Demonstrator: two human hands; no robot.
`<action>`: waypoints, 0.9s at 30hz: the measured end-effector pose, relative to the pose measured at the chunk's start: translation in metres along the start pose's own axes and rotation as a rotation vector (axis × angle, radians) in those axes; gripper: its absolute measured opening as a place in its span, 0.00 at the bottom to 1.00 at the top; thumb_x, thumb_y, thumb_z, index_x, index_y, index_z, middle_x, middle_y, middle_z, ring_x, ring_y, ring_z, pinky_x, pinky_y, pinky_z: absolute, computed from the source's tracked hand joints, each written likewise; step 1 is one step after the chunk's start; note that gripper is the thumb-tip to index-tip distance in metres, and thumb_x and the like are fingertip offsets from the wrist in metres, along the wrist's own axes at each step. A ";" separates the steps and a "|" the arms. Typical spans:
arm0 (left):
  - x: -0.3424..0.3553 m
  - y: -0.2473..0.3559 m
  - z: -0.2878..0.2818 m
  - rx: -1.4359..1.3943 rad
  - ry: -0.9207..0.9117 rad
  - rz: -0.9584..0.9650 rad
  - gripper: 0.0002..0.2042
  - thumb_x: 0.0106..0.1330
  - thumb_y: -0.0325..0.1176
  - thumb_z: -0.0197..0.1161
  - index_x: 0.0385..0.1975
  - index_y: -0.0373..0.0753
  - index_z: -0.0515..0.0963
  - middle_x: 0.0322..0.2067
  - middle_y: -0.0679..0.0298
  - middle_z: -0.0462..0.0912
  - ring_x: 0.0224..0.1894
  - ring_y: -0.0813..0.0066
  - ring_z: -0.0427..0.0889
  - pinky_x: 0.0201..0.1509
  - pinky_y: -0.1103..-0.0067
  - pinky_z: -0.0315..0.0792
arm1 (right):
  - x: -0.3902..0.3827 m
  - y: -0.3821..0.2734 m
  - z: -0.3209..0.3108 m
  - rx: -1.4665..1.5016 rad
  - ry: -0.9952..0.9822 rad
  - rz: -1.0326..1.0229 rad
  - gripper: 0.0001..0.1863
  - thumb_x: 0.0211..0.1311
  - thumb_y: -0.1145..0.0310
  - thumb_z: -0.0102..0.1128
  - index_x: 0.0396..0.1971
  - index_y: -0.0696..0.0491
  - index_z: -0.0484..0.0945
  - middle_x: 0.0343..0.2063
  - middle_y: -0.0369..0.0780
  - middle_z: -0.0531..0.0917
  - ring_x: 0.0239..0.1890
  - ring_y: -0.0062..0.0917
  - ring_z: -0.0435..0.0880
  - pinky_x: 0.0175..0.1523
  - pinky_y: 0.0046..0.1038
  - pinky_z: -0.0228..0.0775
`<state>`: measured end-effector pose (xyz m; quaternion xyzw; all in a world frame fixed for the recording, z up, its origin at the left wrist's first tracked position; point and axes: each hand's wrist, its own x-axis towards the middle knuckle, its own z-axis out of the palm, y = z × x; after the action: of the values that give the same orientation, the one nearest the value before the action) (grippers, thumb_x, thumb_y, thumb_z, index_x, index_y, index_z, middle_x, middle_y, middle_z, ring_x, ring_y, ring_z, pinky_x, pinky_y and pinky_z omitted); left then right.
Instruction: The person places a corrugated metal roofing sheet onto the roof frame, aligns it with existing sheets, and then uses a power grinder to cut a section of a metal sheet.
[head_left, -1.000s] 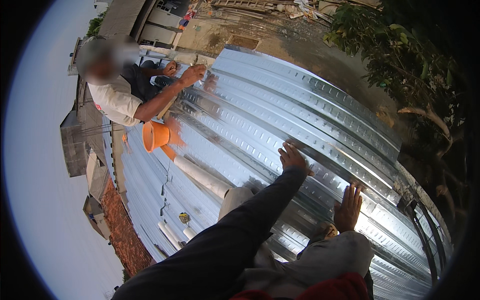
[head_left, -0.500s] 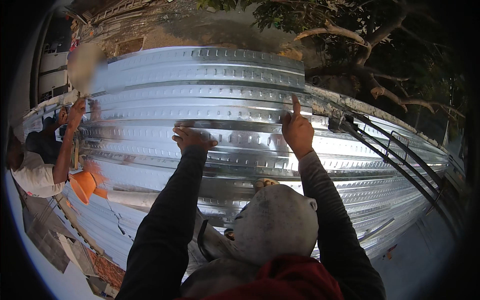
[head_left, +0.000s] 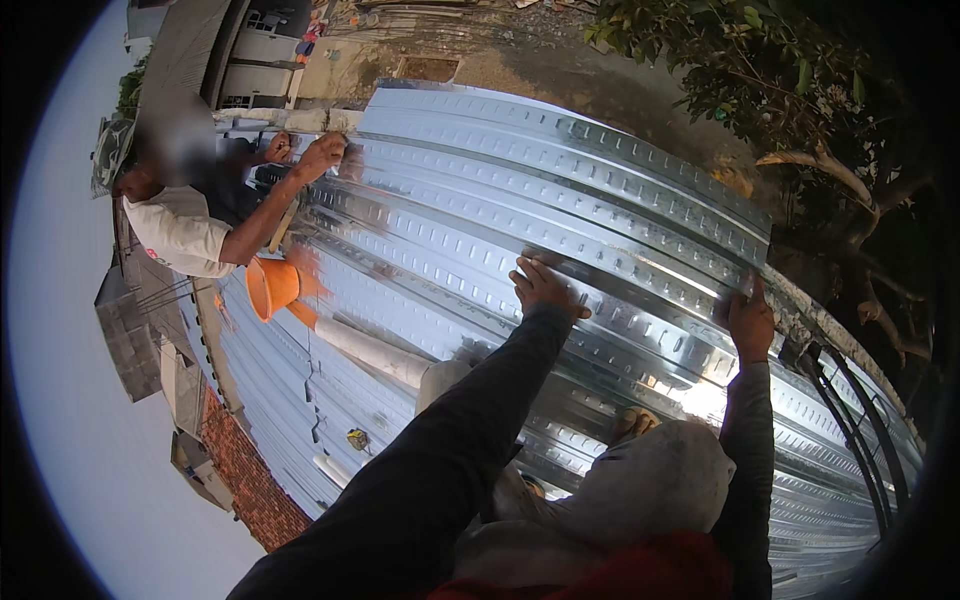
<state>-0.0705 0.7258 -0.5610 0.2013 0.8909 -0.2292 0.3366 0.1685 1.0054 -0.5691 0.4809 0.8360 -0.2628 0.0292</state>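
Ribbed, shiny galvanized metal decking sheets (head_left: 440, 165) stretch across the view beneath my hands. My left hand (head_left: 545, 288) rests on a sheet with its fingers spread and holds nothing. Further right, my right hand (head_left: 752, 322) touches the decking near the sheet's right end, index finger stretched out; its other fingers are partly hidden. At the left, a co-worker in a pale shirt (head_left: 180, 228) reaches both hands to the sheet's left end. What those hands hold is too small to tell.
An orange bucket-like container (head_left: 268, 288) sits beside a pale pipe (head_left: 375, 352) on the left. A small yellow and black object (head_left: 357, 438) lies lower down. Black metal bars (head_left: 850, 410) stand at the right. Branches (head_left: 815, 165) overhang the far right, beyond the deck's edge.
My view has swung left, so the scene sits further right and tilted, and more of the co-worker shows. Both my hands stay on the decking in about the same places.
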 end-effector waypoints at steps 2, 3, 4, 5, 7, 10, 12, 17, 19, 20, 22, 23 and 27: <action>-0.005 0.009 -0.010 -0.075 0.004 -0.043 0.67 0.44 0.70 0.70 0.69 0.18 0.44 0.71 0.31 0.46 0.74 0.33 0.42 0.76 0.54 0.45 | 0.000 0.011 0.006 -0.020 0.020 -0.007 0.31 0.60 0.59 0.55 0.66 0.43 0.66 0.25 0.53 0.84 0.29 0.51 0.85 0.35 0.48 0.77; -0.008 0.007 -0.013 -0.106 -0.007 -0.066 0.67 0.44 0.69 0.72 0.70 0.18 0.44 0.71 0.32 0.45 0.74 0.32 0.42 0.76 0.54 0.46 | 0.001 0.011 0.006 -0.018 0.015 0.001 0.32 0.60 0.59 0.56 0.66 0.43 0.66 0.25 0.53 0.84 0.29 0.51 0.85 0.34 0.49 0.77; -0.009 0.004 -0.016 -0.137 -0.018 -0.085 0.67 0.43 0.67 0.73 0.70 0.19 0.44 0.71 0.32 0.44 0.74 0.32 0.42 0.75 0.54 0.48 | 0.002 0.009 0.009 -0.001 0.016 -0.018 0.32 0.60 0.59 0.56 0.66 0.43 0.66 0.25 0.53 0.84 0.29 0.51 0.85 0.35 0.49 0.77; -0.012 0.003 -0.018 -0.168 -0.026 -0.092 0.67 0.43 0.66 0.74 0.70 0.19 0.44 0.71 0.32 0.43 0.74 0.31 0.43 0.75 0.54 0.49 | 0.003 0.008 0.008 0.002 0.013 -0.024 0.32 0.60 0.59 0.55 0.67 0.43 0.66 0.25 0.53 0.84 0.29 0.51 0.85 0.35 0.49 0.77; -0.014 0.001 -0.022 -0.226 -0.029 -0.103 0.68 0.41 0.64 0.76 0.70 0.20 0.44 0.71 0.32 0.42 0.73 0.30 0.43 0.74 0.54 0.51 | 0.005 0.004 0.007 0.009 0.004 -0.028 0.32 0.60 0.59 0.54 0.67 0.43 0.65 0.24 0.53 0.84 0.29 0.52 0.85 0.36 0.50 0.76; -0.015 -0.002 -0.023 -0.256 -0.017 -0.118 0.69 0.39 0.63 0.78 0.70 0.20 0.43 0.71 0.32 0.41 0.73 0.29 0.44 0.74 0.54 0.53 | 0.005 -0.009 0.001 0.021 -0.052 0.027 0.30 0.63 0.60 0.53 0.67 0.43 0.66 0.27 0.55 0.84 0.31 0.52 0.85 0.38 0.51 0.75; -0.013 0.004 -0.022 -0.261 -0.009 -0.108 0.70 0.38 0.63 0.79 0.70 0.20 0.43 0.71 0.32 0.41 0.73 0.29 0.44 0.74 0.54 0.53 | 0.005 -0.016 -0.005 0.010 -0.072 0.057 0.29 0.64 0.59 0.52 0.66 0.43 0.67 0.28 0.55 0.84 0.33 0.52 0.85 0.39 0.51 0.74; -0.010 -0.003 -0.007 -0.281 0.031 -0.112 0.71 0.34 0.62 0.81 0.71 0.22 0.43 0.72 0.33 0.40 0.72 0.27 0.44 0.73 0.52 0.54 | -0.002 -0.021 -0.007 -0.033 -0.087 -0.002 0.29 0.63 0.57 0.53 0.64 0.48 0.68 0.38 0.53 0.84 0.32 0.51 0.85 0.38 0.50 0.76; -0.009 -0.002 -0.006 -0.323 0.045 -0.108 0.72 0.32 0.60 0.82 0.71 0.23 0.43 0.72 0.34 0.40 0.72 0.27 0.43 0.73 0.51 0.53 | 0.002 -0.002 0.003 -0.112 -0.063 -0.076 0.28 0.63 0.56 0.53 0.61 0.51 0.70 0.48 0.50 0.82 0.32 0.51 0.85 0.37 0.49 0.77; -0.008 -0.003 -0.004 -0.337 0.064 -0.107 0.72 0.32 0.60 0.82 0.71 0.23 0.43 0.72 0.34 0.39 0.72 0.27 0.43 0.73 0.51 0.53 | 0.004 0.007 0.009 -0.141 -0.076 -0.081 0.27 0.63 0.57 0.53 0.60 0.53 0.71 0.53 0.48 0.79 0.33 0.50 0.86 0.38 0.47 0.78; -0.007 -0.001 0.003 -0.364 0.093 -0.098 0.72 0.31 0.60 0.83 0.71 0.23 0.43 0.72 0.34 0.39 0.72 0.26 0.43 0.74 0.51 0.53 | 0.011 0.023 0.018 -0.203 -0.098 -0.095 0.25 0.64 0.58 0.52 0.57 0.56 0.73 0.64 0.44 0.73 0.35 0.49 0.86 0.39 0.45 0.79; -0.008 -0.002 0.006 -0.371 0.101 -0.101 0.72 0.30 0.60 0.83 0.71 0.23 0.43 0.72 0.34 0.39 0.72 0.26 0.43 0.73 0.51 0.53 | 0.010 0.021 0.019 -0.213 -0.116 -0.112 0.25 0.64 0.58 0.51 0.58 0.55 0.73 0.63 0.44 0.73 0.35 0.49 0.86 0.39 0.45 0.79; -0.009 -0.005 0.014 -0.383 0.129 -0.105 0.73 0.29 0.60 0.83 0.71 0.24 0.44 0.72 0.34 0.39 0.72 0.26 0.43 0.73 0.51 0.54 | 0.006 0.008 0.008 -0.166 -0.186 -0.093 0.29 0.67 0.59 0.48 0.66 0.54 0.65 0.48 0.48 0.84 0.35 0.48 0.87 0.40 0.44 0.78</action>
<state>-0.0599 0.7124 -0.5624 0.1010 0.9472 -0.0595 0.2985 0.1699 1.0096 -0.5811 0.4111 0.8699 -0.2372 0.1340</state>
